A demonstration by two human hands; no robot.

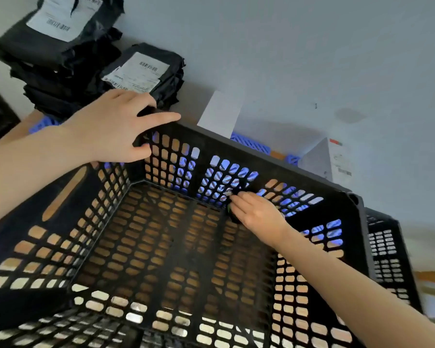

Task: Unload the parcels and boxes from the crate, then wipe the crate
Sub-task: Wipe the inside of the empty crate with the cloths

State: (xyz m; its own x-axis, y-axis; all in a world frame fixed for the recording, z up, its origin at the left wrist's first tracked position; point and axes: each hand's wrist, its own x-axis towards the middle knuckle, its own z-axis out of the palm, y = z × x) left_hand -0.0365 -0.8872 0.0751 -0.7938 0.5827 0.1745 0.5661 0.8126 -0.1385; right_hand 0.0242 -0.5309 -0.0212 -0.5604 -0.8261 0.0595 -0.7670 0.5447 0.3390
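A big black lattice crate [281,158] fills the view, with nothing lying on its floor. My left hand [113,124] grips the crate's far left corner rim, thumb inside, fingers over the top. My right hand [256,214] is inside the crate against the far wall, fingers curled round a small dark cloth or sponge [232,213] with a green edge, pressing it on the lattice. Black parcels [58,46] with white labels are stacked outside the crate at the upper left, and another labelled black parcel [146,71] lies beside the stack.
A white box [327,156] and a white card [220,113] stand behind the crate against the pale wall. Blue plastic lattice [251,143] shows under and behind the crate. A second black crate [387,249] sits at the right. The surface beneath looks brown.
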